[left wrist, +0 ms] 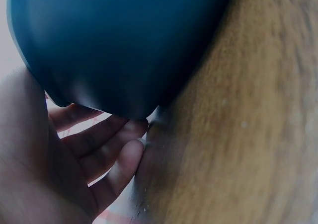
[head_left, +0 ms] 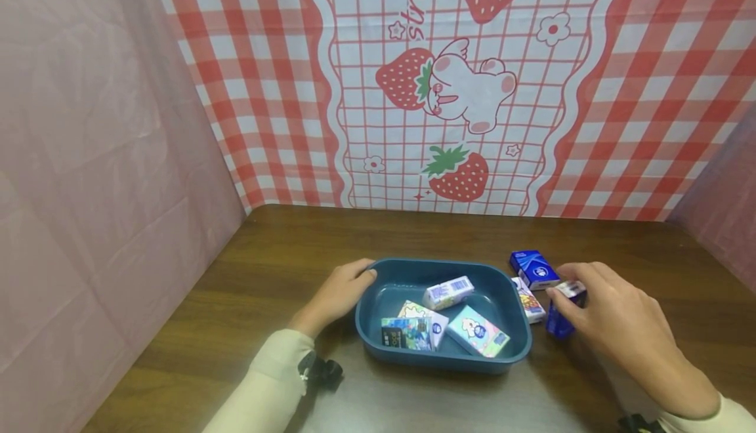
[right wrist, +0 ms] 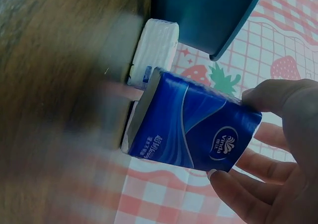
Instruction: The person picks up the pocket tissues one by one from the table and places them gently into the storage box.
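Observation:
A dark blue plastic basin (head_left: 440,357) sits on the table with several small tissue packs inside, among them a pale green one (head_left: 478,332) and a white and purple one (head_left: 449,292). My left hand (head_left: 339,292) holds the basin's left end, thumb at the rim and fingers curved along the outer wall (left wrist: 119,50). To the right of the basin, my right hand (head_left: 620,315) grips a dark blue tissue pack (right wrist: 198,122) on its edges between thumb and fingers, tipped upright.
Another blue tissue pack (head_left: 534,269) lies behind the held one. A white patterned pack (head_left: 530,300) is close against the basin's right side. The brown wooden table (head_left: 236,328) ends at a red and white strawberry cloth (head_left: 272,92) hanging at the back.

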`<state>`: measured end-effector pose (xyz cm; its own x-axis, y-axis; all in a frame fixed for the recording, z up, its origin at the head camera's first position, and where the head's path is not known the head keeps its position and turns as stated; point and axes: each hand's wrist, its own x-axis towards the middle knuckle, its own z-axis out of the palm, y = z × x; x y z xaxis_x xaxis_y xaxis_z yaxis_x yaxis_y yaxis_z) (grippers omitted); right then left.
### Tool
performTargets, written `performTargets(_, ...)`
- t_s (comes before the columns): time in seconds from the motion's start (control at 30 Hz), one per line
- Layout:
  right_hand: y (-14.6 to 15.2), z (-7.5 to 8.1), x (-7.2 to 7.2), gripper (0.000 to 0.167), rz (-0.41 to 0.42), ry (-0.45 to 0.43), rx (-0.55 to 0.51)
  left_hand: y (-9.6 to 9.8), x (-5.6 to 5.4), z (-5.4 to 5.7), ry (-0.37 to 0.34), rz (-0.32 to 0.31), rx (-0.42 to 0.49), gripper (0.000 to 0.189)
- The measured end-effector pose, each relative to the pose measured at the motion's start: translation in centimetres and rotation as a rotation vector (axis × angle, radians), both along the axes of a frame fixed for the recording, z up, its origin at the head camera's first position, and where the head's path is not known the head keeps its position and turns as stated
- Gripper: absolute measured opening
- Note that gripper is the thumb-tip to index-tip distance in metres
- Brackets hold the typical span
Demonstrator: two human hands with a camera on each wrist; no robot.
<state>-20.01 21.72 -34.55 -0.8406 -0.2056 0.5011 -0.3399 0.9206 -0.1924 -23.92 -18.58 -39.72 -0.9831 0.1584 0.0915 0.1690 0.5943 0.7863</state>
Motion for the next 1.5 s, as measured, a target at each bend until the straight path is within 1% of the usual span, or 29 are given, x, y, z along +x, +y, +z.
performTargets(0.13,-0.1,-0.1,0.0,0.041,0.033,0.028,-0.02,0.0,0.0,0.0,-0.001,0.004,-0.002,0.037)
performTargets(0.27,-0.3,-0.2,-0.1,0.047,0.079,0.068,-0.041,0.0,0.0,0.0,-0.003,0.003,0.0,0.037)
performTargets(0.5,-0.7,0.0,0.0,0.049,0.153,0.203,-0.049,0.0,0.0,0.0,-0.007,0.004,0.003,0.037)
performTargets(0.63,-1.0,0.3,0.3,0.05,0.168,0.249,-0.047,0.0,0.0,-0.1,-0.012,0.002,0.004,0.037)
performTargets(1.0,-1.4,1.1,0.9,0.056,0.18,0.275,-0.022,-0.1,0.0,0.0,-0.011,0.002,0.001,0.037)
performTargets(1.13,-1.5,1.2,1.1,0.049,0.212,0.305,-0.03,0.0,0.0,-0.1,-0.007,0.001,-0.005,0.037)
performTargets(1.2,-1.6,1.2,1.2,0.053,0.223,0.323,-0.045,0.0,0.0,-0.1,-0.005,0.001,-0.007,0.037)
performTargets(1.3,-2.0,1.3,1.4,0.068,0.228,0.354,-0.063,0.0,0.0,-0.2,-0.002,0.0,-0.005,0.037)
performTargets(1.5,-2.4,1.4,1.8,0.068,0.237,0.376,-0.081,-0.1,0.1,-0.3,-0.001,0.001,-0.001,0.037)
